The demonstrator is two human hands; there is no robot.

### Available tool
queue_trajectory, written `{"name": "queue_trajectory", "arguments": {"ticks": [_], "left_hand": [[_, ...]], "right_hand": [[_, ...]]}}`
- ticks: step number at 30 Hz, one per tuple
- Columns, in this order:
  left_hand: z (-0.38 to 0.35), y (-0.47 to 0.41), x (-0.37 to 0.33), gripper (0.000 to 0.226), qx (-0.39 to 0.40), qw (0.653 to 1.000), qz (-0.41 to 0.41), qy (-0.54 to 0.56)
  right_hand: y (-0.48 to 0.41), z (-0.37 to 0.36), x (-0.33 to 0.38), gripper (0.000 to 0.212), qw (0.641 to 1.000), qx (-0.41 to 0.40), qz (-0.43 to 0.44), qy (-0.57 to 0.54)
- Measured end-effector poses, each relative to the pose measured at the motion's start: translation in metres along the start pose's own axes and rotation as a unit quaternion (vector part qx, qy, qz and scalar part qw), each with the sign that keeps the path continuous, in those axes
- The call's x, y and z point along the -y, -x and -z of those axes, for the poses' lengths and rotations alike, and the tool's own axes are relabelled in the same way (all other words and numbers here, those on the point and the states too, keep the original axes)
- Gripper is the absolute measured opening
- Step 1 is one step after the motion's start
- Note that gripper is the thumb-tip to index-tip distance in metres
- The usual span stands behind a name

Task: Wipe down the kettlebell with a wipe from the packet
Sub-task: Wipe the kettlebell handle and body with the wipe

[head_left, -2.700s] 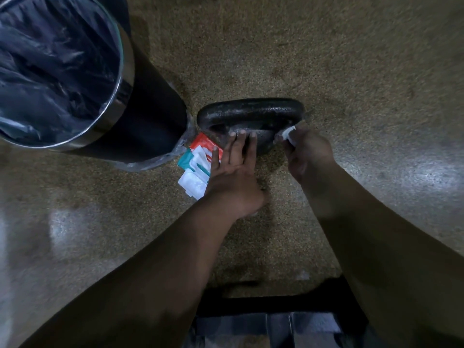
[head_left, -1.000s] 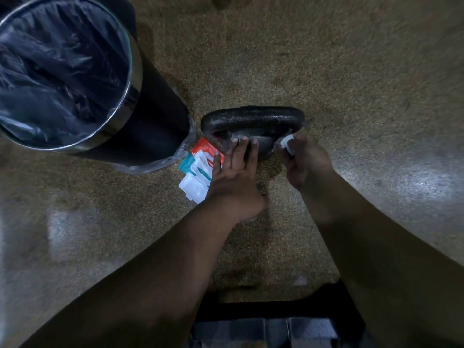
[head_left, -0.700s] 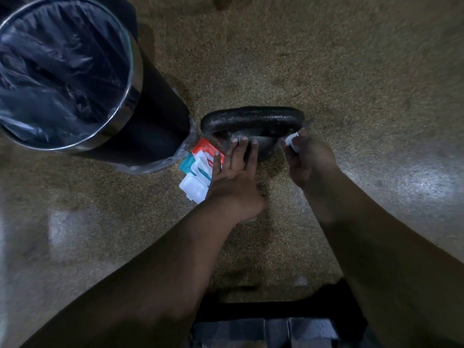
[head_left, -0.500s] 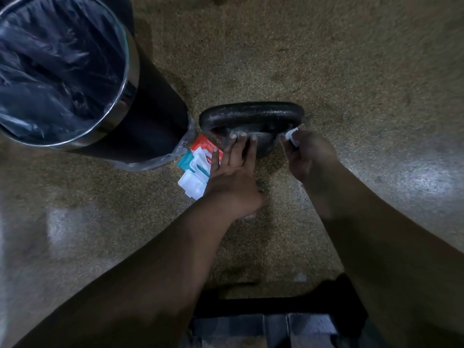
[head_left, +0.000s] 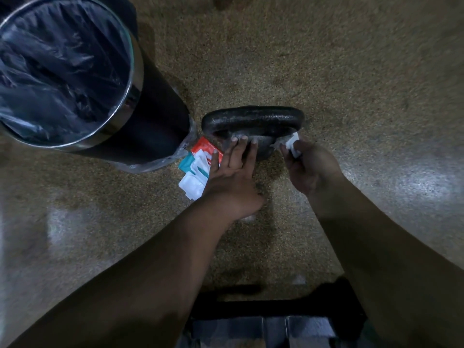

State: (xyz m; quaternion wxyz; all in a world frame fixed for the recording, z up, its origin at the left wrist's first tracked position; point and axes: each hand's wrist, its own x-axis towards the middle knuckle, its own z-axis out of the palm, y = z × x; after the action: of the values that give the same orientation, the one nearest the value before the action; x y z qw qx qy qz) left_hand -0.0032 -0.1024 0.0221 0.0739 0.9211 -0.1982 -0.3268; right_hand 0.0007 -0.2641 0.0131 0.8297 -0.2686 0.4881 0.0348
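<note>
Speckled floor (head_left: 351,59): kettlebell (head_left: 251,118) is stood upright here.
Bin (head_left: 135,71): dark-lined, close on the left; access there is hindered.
Kettlebell: could be tipped if pressed off-centre.
Left hand (head_left: 231,177): fingers laid straight on the ball.
Right hand (head_left: 308,167): wipe (head_left: 292,144) is pinched against the ball's right side.
Packet (head_left: 198,164): flap seemingly open beside the left hand; drying is risked.

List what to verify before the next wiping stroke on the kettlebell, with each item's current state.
1. right hand grips wipe: ok.
2. wipe touches kettlebell body: ok.
3. left hand fingers flat on kettlebell, bracing it: ok.
4. packet beside kettlebell, off the wiping path: ok.
5. kettlebell's far side clean: cannot tell.
6. lined bin open for the used wipe: ok.
</note>
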Motion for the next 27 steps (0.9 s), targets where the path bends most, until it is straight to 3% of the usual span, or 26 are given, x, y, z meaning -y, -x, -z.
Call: {"name": "queue_trajectory", "arguments": {"ticks": [5,10,14,18,27], "left_hand": [[-0.002,0.0,0.002,0.119,-0.009,1.0,-0.001,0.0],[0.001,0.0,0.002,0.12,-0.003,1.0,-0.002,-0.013],[0.0,-0.001,0.002,0.121,-0.003,1.0,0.002,-0.02],[-0.003,-0.002,0.0,0.119,-0.004,0.999,0.013,-0.041],[0.0,0.0,-0.002,0.119,-0.007,0.999,0.013,-0.038]], "right_hand": [[0.01,-0.003,-0.013,0.024,0.999,0.014,-0.035,-0.031],[0.014,-0.026,-0.016,0.043,0.987,0.015,-0.078,-0.139],[0.02,-0.037,-0.013,0.013,0.974,-0.018,-0.075,-0.212],[0.032,-0.043,-0.005,0.014,0.96,-0.056,-0.065,-0.267],[0.036,-0.051,-0.001,0.009,0.954,-0.076,-0.083,-0.277]]}}
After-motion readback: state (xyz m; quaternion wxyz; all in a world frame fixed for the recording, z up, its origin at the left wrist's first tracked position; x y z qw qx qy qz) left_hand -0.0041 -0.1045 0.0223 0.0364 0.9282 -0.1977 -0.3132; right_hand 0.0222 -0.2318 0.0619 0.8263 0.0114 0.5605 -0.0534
